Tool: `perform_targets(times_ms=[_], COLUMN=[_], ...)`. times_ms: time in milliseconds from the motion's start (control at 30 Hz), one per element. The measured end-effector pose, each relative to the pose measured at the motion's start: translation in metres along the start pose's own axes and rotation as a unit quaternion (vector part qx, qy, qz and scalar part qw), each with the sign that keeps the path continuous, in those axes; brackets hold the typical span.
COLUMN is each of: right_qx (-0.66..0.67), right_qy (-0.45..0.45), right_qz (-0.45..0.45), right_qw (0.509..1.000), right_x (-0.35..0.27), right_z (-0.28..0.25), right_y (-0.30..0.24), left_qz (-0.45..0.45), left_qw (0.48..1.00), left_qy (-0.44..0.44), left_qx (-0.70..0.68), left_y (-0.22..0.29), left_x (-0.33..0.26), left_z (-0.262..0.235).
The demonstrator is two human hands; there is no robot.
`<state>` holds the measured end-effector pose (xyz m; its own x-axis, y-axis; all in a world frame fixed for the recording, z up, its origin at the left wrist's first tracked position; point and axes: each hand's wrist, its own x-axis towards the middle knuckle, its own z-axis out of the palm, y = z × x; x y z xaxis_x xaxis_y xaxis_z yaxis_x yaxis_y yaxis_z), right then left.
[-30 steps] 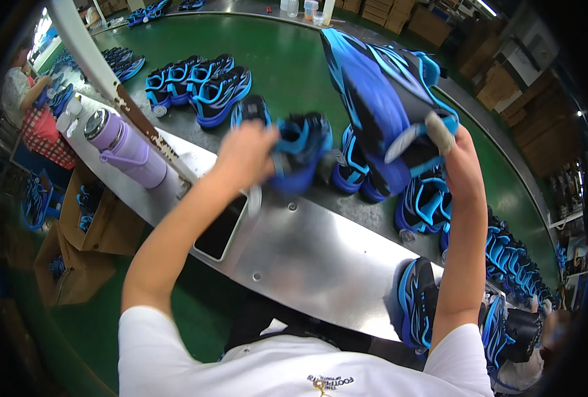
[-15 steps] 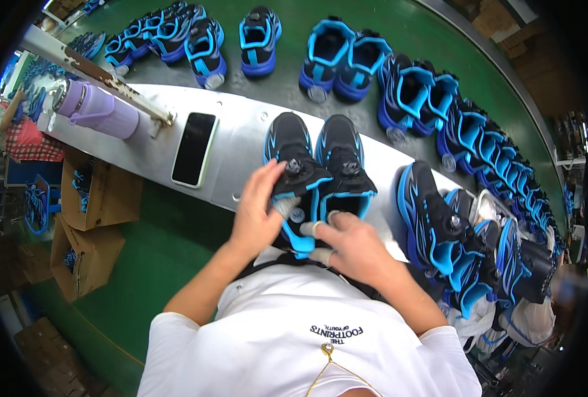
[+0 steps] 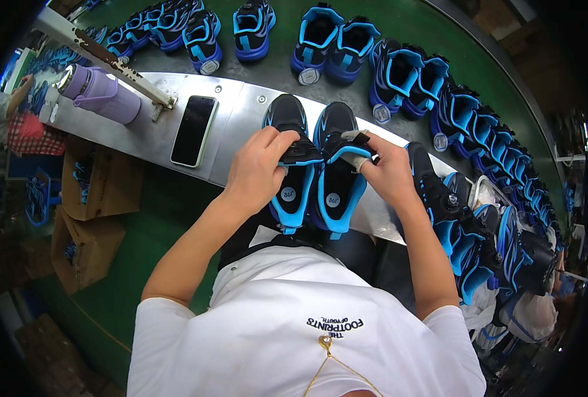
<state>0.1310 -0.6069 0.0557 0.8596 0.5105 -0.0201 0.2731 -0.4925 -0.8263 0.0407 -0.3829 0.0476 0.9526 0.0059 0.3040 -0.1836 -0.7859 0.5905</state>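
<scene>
A pair of black and blue sneakers lies side by side at the metal table's edge in front of me, toes pointing away. My left hand (image 3: 259, 165) is closed on the tongue of the left sneaker (image 3: 286, 114), beside its bright blue lining edge. The tongue of the right sneaker (image 3: 337, 119) is pinched up and forward by my right hand (image 3: 388, 167). Pale covers wrap some of my fingertips. Both shoe openings are spread, and a round white mark shows on each dark insole. My fingers partly hide the tops of the tongues.
A phone (image 3: 195, 131) and a lilac bottle (image 3: 102, 96) stand left on the metal ledge (image 3: 231, 109), near a rusty white post (image 3: 102, 56). More sneakers (image 3: 334, 43) line the green belt behind. Another cluster of shoes (image 3: 449, 198) sits right. Cardboard boxes (image 3: 85, 248) are lower left.
My hands have moved from the heel openings up to the tongues. The right hand has shifted right and forward onto the right sneaker, and both insoles are now exposed.
</scene>
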Motion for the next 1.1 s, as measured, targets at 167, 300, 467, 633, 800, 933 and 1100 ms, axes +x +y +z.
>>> perform_targets(times_ms=[167, 300, 467, 633, 800, 933, 1100], right_qx=[-0.139, -0.067, -0.165, -0.361, -0.232, -0.199, -0.168], right_qy=[-0.014, -0.013, 0.048, 0.071, 0.004, 0.017, 0.0], right_qz=[-0.102, -0.07, -0.145, -0.213, -0.178, -0.179, -0.172], right_qw=[0.985, 0.995, 0.974, 0.905, 0.956, 0.963, 0.971], right_x=[-0.014, -0.029, -0.053, -0.057, -0.066, -0.075, -0.072], right_z=[0.009, 0.01, 0.014, 0.055, 0.037, 0.05, 0.042], right_y=[-0.021, -0.011, -0.001, -0.004, -0.013, -0.016, -0.016], left_qz=[0.017, 0.03, 0.061, 0.13, 0.058, 0.004, -0.038], left_qw=[0.999, 0.999, 0.997, 0.981, 0.979, 0.978, 0.988], left_qy=[-0.007, 0.007, -0.021, -0.06, -0.135, -0.085, -0.024], left_qx=[-0.028, -0.032, -0.047, 0.131, 0.143, 0.188, 0.151], left_y=[0.001, -0.008, -0.019, 0.013, 0.025, 0.051, 0.051], left_x=[-0.007, -0.011, -0.021, -0.024, -0.04, -0.052, -0.054], left_z=[0.008, 0.008, -0.001, 0.02, 0.005, 0.025, 0.031])
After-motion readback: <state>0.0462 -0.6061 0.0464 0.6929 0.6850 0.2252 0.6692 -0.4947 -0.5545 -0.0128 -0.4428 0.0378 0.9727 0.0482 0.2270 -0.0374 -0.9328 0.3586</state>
